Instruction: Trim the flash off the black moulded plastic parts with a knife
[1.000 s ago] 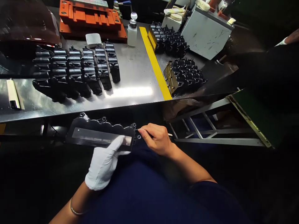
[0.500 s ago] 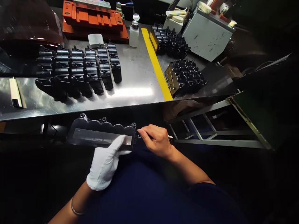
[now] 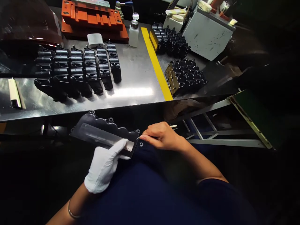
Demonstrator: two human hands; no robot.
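Note:
In the head view a black moulded plastic cover [image 3: 110, 125], with a scalloped upper edge, ring-shaped lugs and a smooth flat strip along its face, is held in the air before my body, tilted down to the right. My left hand [image 3: 103, 165], in a white glove, grips its lower edge, thumb on the strip and fingers mostly hidden beneath. My bare right hand [image 3: 161, 136] is closed around a thin tool; its pale end [image 3: 173, 126] sticks out behind the hand. The tool's fine metal tip is at the cover's right end; whether it touches cannot be made out.
On the metal bench [image 3: 133, 75] stand rows of black ribbed parts [image 3: 77, 70], two more groups right of a yellow strip [image 3: 156, 67], a white pump bottle [image 3: 133, 34], an orange fixture [image 3: 93, 22] and a grey box [image 3: 208, 34]. A metal frame [image 3: 211, 137] stands below right.
The cover has tilted, its left end rising and its right end dropping. My right hand has shifted slightly right and turned flatter, still holding the tool at the cover's right end.

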